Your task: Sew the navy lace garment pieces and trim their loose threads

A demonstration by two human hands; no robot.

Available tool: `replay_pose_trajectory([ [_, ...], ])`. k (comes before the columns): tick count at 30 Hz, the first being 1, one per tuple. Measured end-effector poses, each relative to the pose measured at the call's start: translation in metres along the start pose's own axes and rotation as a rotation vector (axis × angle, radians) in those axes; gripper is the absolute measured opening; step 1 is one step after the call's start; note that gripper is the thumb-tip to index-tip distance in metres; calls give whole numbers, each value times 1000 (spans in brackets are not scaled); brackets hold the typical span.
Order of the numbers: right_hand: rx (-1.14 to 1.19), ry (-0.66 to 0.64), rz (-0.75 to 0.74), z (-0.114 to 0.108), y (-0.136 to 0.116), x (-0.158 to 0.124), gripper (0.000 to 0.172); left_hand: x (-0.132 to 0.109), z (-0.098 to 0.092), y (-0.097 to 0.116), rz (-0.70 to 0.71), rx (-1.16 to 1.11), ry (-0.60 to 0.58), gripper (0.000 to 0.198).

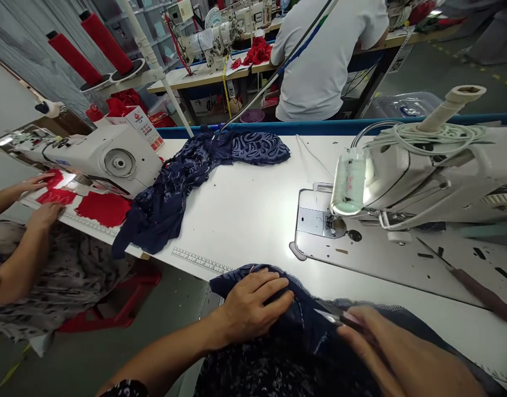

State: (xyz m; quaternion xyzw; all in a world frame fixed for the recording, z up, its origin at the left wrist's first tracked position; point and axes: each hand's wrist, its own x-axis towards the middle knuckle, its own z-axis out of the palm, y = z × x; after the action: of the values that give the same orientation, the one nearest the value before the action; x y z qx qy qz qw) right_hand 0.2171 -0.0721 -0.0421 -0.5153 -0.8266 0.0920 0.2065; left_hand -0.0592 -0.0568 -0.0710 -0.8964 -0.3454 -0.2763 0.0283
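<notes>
My left hand point(253, 306) is closed on a navy patterned garment point(311, 331) at the table's front edge, its fingers curled over the cloth. In my right hand point(402, 347) is a pair of scissors point(334, 315), held low with the blades pointing left over the garment. The handle is mostly hidden by the fingers. A stitched edge of the cloth runs along the tabletop past both hands. Beyond them stands a sewing machine point(406, 176), its needle area to the upper right of my left hand.
More navy patterned cloth point(170, 187) lies across the white table point(245, 215). A screwdriver-like tool point(476, 286) rests at the right. A co-worker's hands point(46, 212) are on red cloth point(104, 208) beside another sewing machine point(121, 160). A person in white point(319, 60) sits ahead.
</notes>
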Motion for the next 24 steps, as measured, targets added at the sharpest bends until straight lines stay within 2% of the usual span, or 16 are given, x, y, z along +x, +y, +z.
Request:
replay_pose_trajectory([
  [2,-16,-47,-42,5,-10,3,37,0,1,0,-2,-7,4,26],
  [6,-80,-87,-101,9,-13,15,37,-2,2,0,-7,-11,6,26],
  [12,-165,-65,-193,14,-17,24,31,-4,4,-1,-14,-6,4,28],
  [17,-169,-63,-186,17,-19,24,31,-4,4,-1,-12,-3,10,28],
  [24,-134,-38,-134,7,-23,17,32,-3,5,-1,-11,-4,23,26],
])
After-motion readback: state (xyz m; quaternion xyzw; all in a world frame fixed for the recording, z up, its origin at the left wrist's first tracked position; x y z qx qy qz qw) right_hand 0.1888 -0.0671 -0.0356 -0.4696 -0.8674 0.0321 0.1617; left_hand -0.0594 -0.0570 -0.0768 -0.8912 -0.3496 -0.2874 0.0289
